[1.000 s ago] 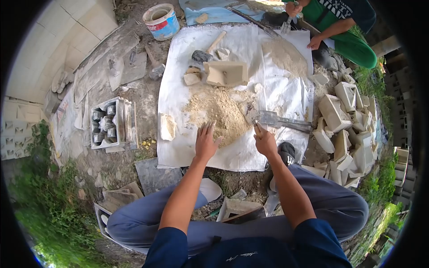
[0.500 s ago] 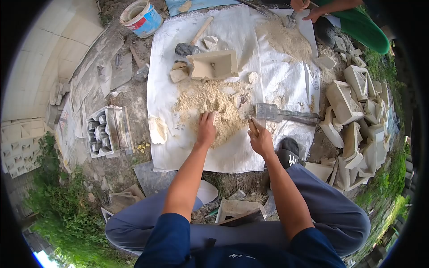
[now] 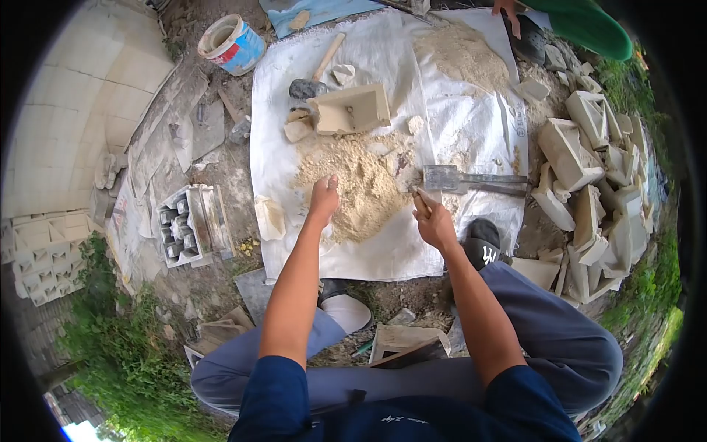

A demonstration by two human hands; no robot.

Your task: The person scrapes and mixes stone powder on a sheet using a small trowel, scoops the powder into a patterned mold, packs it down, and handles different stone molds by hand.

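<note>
My left hand (image 3: 324,199) is over the left side of a heap of pale, crumbly powder (image 3: 372,195), its fingers curled together; whatever is inside them is hidden. My right hand (image 3: 436,223) grips a short wooden handle (image 3: 422,207) at the heap's right edge, and the tool's far end is too small to make out. Just beyond that hand lies a flat metal blade (image 3: 440,178) with long bars reaching right. Behind the heap, a pale open box-shaped block (image 3: 353,109) rests on the white sheet (image 3: 294,254). Left of it is a dark-headed mallet (image 3: 305,89) with a wooden handle.
Broken pale blocks (image 3: 582,191) are piled on the right. A bucket (image 3: 232,46) stands at the upper left, and a mould-like tray (image 3: 179,227) lies on the left. Another person's hand (image 3: 508,15) shows at the top right, near a second powder heap (image 3: 464,55).
My left hand has drawn back from the heap's middle toward its left side, fingers curled. My right hand keeps its grip. The other person's hammer has left the second heap.
</note>
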